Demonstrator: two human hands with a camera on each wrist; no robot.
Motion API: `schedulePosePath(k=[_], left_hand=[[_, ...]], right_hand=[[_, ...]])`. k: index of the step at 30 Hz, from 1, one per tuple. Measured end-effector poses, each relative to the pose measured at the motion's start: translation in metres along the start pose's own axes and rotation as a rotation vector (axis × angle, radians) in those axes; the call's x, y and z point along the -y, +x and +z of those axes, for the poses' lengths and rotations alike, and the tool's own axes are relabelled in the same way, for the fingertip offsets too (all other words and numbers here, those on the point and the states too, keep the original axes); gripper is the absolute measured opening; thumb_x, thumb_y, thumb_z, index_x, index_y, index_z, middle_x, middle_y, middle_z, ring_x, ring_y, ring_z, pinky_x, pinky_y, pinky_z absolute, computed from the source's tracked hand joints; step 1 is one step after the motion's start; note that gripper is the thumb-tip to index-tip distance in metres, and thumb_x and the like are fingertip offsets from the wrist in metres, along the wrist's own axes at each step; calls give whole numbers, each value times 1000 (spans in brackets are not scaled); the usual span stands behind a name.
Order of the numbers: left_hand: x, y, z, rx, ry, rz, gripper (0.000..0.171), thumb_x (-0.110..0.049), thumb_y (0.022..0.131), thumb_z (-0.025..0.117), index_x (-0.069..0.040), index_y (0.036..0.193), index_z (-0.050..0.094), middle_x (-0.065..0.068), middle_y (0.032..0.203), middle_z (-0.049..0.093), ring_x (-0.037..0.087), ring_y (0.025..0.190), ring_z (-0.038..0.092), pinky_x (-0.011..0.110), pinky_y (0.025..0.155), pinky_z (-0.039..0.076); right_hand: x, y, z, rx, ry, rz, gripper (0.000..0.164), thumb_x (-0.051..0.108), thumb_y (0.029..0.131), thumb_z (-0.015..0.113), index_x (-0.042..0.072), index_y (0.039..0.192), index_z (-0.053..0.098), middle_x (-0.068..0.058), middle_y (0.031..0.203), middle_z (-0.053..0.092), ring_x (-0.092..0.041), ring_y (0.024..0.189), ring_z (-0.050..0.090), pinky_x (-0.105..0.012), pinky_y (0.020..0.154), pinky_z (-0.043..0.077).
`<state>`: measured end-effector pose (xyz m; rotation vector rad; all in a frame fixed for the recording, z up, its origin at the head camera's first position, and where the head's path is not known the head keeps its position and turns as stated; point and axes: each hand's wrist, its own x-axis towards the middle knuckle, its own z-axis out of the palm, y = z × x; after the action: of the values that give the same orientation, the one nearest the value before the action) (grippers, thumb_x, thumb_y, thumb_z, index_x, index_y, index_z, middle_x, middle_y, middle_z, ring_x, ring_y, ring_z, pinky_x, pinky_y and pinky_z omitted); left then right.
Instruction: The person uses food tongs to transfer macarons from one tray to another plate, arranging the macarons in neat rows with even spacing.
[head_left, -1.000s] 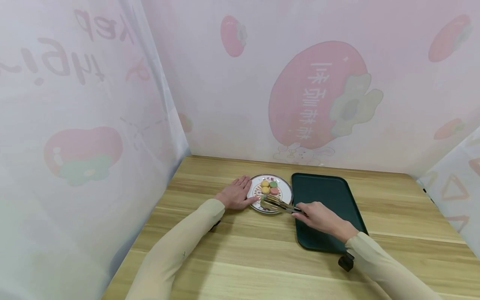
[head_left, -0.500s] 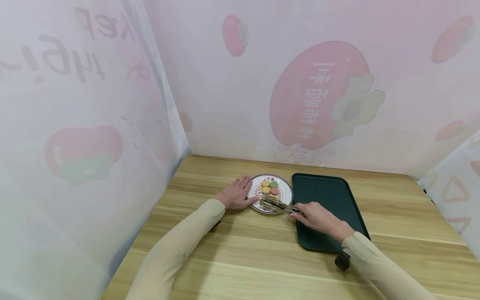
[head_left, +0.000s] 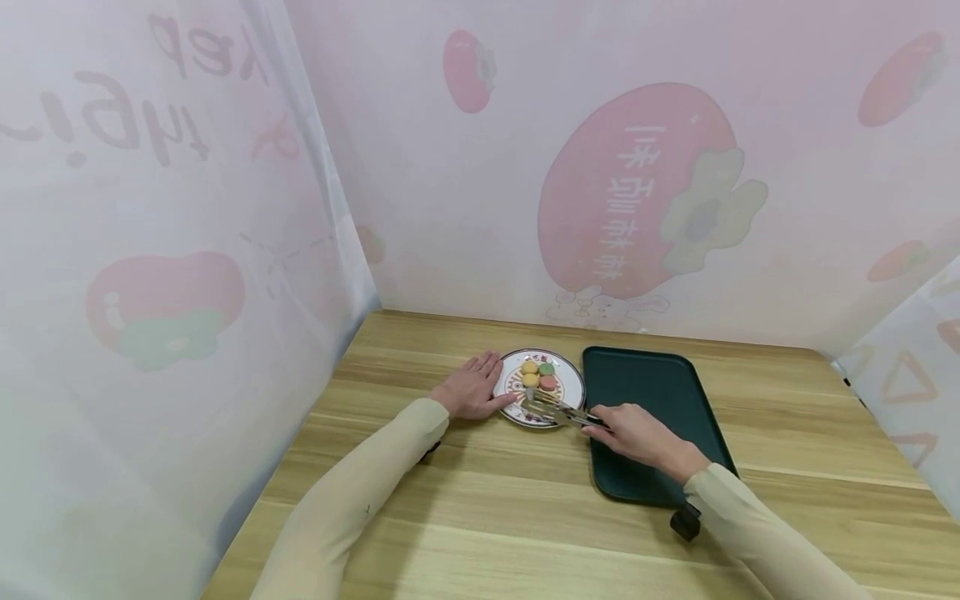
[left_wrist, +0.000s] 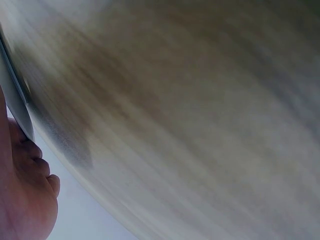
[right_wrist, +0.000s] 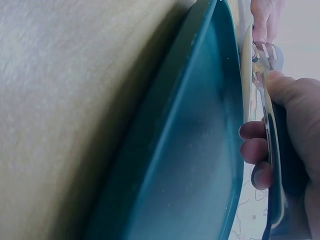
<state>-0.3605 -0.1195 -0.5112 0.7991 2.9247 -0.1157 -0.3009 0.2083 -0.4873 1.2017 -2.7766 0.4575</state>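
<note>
In the head view, my left hand (head_left: 471,388) lies with fingers extended at the left edge of a patterned white plate (head_left: 507,373), its thumb over the rim. Several macarons sit grouped on the plate: yellow ones (head_left: 530,380), a green one (head_left: 547,369) and a pink one (head_left: 549,383). My right hand (head_left: 641,435) grips metal tongs (head_left: 570,415) from the right. Their head reaches over the front of the plate, close to the near yellow macaron. The right wrist view shows slotted tongs (right_wrist: 272,55) with fingers and thumb around the dark handle; whether they pinch anything, I cannot tell.
A dark green tray (head_left: 637,375) lies right of the plate, close to its rim, under my right forearm. Wooden tabletop (head_left: 480,517) extends in front and to the right. Printed fabric walls (head_left: 420,208) stand behind and at the sides.
My right hand has shifted slightly left, and the tongs have turned a little over the plate. The left hand, plate and macarons stay in place.
</note>
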Motion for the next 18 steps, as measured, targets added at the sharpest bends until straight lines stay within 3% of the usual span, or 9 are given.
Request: schedulePosePath(k=[10,18], left_hand=[[0,-1,-1,12,5,-3,92,-72,96,14,-2,157,13,16,165,10,28,154,8,40,126,14],[3,-2,-4,21,-3,-2,92,-71,97,15,-1,157,13,16,165,10,29,154,8,40,126,14]], right_hand=[[0,-6,-8,-20,-37,49,20,37,96,63,18,93,63,16,64,47,5,52,41,-14,47,37],[-3,-16,-21,-54,-55,41,20,37,93,66,17,94,63,17,64,48,5,51,39,-14,47,36]])
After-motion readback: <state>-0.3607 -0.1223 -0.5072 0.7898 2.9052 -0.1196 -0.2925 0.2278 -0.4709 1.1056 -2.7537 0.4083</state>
